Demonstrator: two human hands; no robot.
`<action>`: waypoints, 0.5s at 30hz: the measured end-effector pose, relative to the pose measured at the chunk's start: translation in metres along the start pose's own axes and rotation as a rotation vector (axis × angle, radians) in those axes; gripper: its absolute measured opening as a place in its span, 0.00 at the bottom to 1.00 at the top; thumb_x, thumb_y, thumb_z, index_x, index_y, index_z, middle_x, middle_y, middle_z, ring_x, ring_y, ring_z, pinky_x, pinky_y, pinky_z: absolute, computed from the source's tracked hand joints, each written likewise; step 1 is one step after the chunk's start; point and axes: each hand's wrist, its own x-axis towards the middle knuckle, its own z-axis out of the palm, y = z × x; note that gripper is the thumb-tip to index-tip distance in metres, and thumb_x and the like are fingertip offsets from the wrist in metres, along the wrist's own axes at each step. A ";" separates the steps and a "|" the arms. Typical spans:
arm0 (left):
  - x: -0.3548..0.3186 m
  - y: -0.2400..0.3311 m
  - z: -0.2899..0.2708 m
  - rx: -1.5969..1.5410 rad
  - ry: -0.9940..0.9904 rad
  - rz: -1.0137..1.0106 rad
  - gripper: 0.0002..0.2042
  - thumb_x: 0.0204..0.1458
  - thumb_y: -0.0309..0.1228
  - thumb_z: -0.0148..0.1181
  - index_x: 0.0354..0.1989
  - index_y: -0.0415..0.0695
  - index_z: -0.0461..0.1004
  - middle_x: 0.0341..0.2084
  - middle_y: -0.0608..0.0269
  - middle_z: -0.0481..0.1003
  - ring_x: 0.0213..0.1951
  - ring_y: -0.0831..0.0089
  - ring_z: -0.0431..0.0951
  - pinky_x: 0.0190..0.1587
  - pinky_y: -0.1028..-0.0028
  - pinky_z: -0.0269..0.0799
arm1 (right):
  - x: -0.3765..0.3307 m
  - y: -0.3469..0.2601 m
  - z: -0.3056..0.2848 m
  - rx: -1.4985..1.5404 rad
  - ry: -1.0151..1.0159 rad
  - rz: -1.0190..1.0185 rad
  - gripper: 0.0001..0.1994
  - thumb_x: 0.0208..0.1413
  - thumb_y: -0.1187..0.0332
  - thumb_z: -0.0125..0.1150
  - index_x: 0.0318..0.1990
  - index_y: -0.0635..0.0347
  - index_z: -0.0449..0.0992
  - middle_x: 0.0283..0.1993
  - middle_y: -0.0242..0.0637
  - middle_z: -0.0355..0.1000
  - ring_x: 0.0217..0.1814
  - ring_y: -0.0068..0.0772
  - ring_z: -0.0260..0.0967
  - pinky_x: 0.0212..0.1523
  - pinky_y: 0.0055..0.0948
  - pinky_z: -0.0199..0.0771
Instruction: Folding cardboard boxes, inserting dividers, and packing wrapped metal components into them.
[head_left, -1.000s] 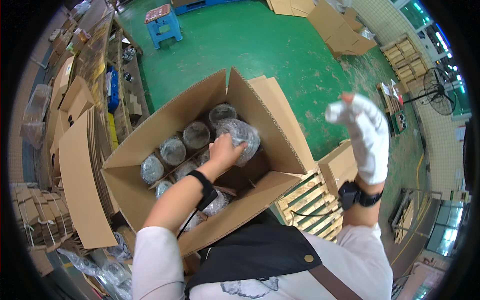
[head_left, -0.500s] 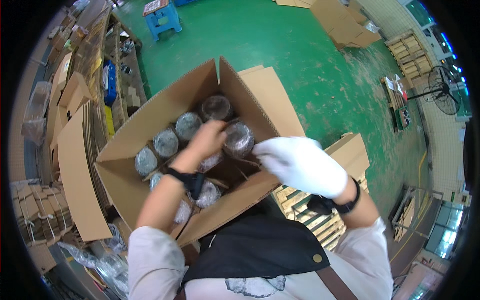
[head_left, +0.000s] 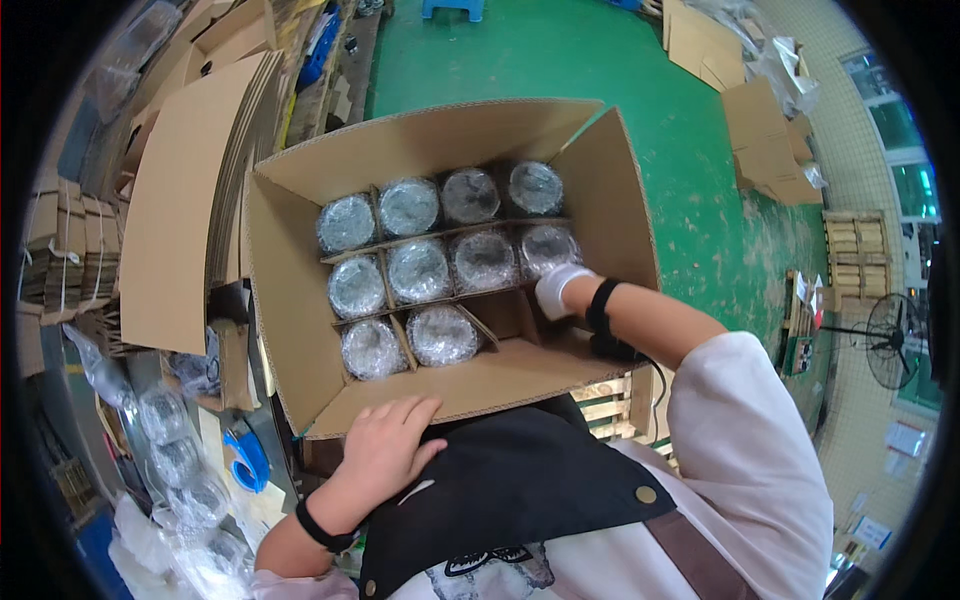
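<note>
Since the earlier frame, the bare left hand [head_left: 385, 440] has withdrawn from the open brown cardboard box [head_left: 300, 330] and now rests flat, fingers spread, on its near flap. The white-gloved right hand [head_left: 556, 290] has lowered inside, beside the film-wrapped round jar [head_left: 546, 248]; its grip cannot be determined. Empty divider cells lie just left of this nearer hand.

Our left hand [head_left: 385, 445] has left the wrapped jars [head_left: 420, 270] and now rests on the box's [head_left: 290, 300] near flap. Our gloved right hand [head_left: 555, 290], raised before, reaches inside.
</note>
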 end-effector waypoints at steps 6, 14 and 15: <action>0.001 -0.011 0.015 0.083 0.154 -0.042 0.17 0.44 0.33 0.64 0.45 0.48 0.74 0.40 0.62 0.77 0.42 0.66 0.77 0.45 0.65 0.69 | 0.012 -0.086 -0.036 0.407 -0.054 -0.123 0.17 0.45 0.58 0.62 0.38 0.61 0.81 0.42 0.53 0.76 0.43 0.53 0.75 0.44 0.41 0.75; 0.001 -0.028 0.021 0.204 0.282 -0.055 0.08 0.40 0.27 0.57 0.32 0.51 0.75 0.27 0.68 0.74 0.31 0.69 0.77 0.35 0.68 0.70 | 0.063 -0.056 -0.005 0.684 -0.101 -0.366 0.11 0.43 0.65 0.65 0.35 0.58 0.79 0.33 0.47 0.77 0.34 0.54 0.74 0.36 0.43 0.75; 0.002 -0.028 0.019 0.197 0.286 -0.068 0.08 0.40 0.27 0.57 0.32 0.51 0.75 0.27 0.68 0.74 0.31 0.69 0.77 0.35 0.68 0.70 | 0.056 -0.044 -0.011 0.215 0.041 -0.590 0.11 0.43 0.63 0.65 0.33 0.59 0.79 0.31 0.46 0.77 0.32 0.53 0.74 0.34 0.42 0.75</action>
